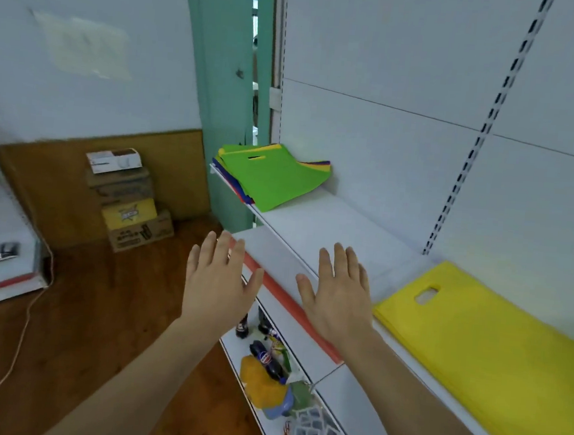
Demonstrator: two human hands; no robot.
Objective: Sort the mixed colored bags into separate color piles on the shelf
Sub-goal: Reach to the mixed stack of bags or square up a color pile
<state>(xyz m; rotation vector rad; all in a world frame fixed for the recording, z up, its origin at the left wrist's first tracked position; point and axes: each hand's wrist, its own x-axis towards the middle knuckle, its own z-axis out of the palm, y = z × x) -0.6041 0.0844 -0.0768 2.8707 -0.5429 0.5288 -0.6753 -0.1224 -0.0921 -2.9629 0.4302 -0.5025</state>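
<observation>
Here both arms reach forward, palms down, fingers straight and spread, holding nothing. The left hand (pixel 220 280) hovers out past the front edge of the shelf (pixel 315 233), over the wooden floor (pixel 100 305). The right hand (pixel 338 295) hangs above the shelf's front edge, just over the red strip (pixel 292 307) that runs along a lower shelf edge; whether it touches anything cannot be told

Just beside the right hand, toward the right end of the shelf, lies a pile of yellow bags (pixel 488 350), flat, the cut-out handle of the top one toward the back panel (pixel 388 129). Below the hands, on a lower shelf (pixel 234 347), stand dark soda bottles (pixel 264 356) with a yellow packet (pixel 260 380) and a white mesh item (pixel 320 432) nearer the bottom of the view

Farther along, at the left end of the shelf and well apart from the yellow pile, sits the mixed stack of bags (pixel 268 178): a green bag on top, with yellow, blue and red edges showing beneath it, its near corner hanging over the shelf's front edge. Between the two piles the shelf surface is bare white

Beyond the shelf's left end rises a green door frame (pixel 220 92). On the floor against the far wall stands a stack of cardboard boxes (pixel 129 198), and a pale cable (pixel 27 317) trails across the floor at left
</observation>
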